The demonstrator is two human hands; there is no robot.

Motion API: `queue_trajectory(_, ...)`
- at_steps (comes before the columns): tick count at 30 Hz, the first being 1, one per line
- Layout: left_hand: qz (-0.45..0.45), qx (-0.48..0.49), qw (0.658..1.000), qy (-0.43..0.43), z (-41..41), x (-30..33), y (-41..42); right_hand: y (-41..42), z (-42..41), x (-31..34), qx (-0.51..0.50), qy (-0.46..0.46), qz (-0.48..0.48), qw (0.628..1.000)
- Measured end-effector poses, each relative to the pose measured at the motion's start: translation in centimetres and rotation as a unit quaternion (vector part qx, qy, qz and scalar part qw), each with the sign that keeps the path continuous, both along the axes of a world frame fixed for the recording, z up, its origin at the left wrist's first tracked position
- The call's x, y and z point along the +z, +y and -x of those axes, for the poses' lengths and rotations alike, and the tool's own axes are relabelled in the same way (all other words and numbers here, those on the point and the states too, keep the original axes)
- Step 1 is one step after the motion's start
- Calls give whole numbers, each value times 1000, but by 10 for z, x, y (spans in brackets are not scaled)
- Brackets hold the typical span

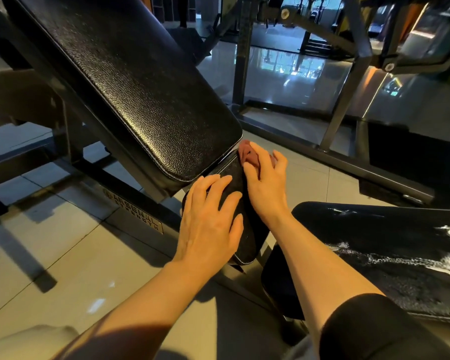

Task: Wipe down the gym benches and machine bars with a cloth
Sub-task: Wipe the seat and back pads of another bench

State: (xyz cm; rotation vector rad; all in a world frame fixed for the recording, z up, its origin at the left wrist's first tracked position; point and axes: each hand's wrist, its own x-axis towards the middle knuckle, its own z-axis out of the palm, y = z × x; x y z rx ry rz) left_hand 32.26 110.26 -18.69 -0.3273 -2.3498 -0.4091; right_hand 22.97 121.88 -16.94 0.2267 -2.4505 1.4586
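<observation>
Black frame (130,203) label: "ARSENAL STRENGTH" (134,213)

There is one view only, from a camera on the person's head, angled forward and down, close over both forearms. Its wide lens bends the inclined back pad (130,81) at left and takes in the tiled floor (70,245) and machine frames (346,81) beyond.
</observation>
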Motion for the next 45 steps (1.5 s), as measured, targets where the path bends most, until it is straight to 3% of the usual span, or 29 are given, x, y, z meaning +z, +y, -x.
queue_trajectory(4,-2,4,1000,10,3,-1,2,-8,4,1,-63,-36,-1,997)
queue_trajectory(7,-3,7,1000,21,3,-1,3,-4,2,6,20,35,-38,998)
queue_trajectory(10,-2,12,1000,22,2,-1,4,3,3,4,69,33,-51,996)
queue_trajectory(19,17,4,1000,8,-1,1,1,12,-1,1,-12,-56,98,994)
queue_trajectory(26,8,12,1000,8,0,0,3,0,-10,23,128,-10,109,986)
queue_trajectory(32,15,4,1000,2,-2,1,1,11,-9,16,60,-45,147,986)
queue_trajectory(37,11,1,1000,7,-2,1,1,-3,-17,15,89,-4,135,987)
queue_trajectory(40,2,8,1000,11,-2,1,3,-7,-16,12,84,42,68,993)
queue_trajectory(45,1,8,1000,4,-2,1,3,-1,-9,4,66,-4,42,997)
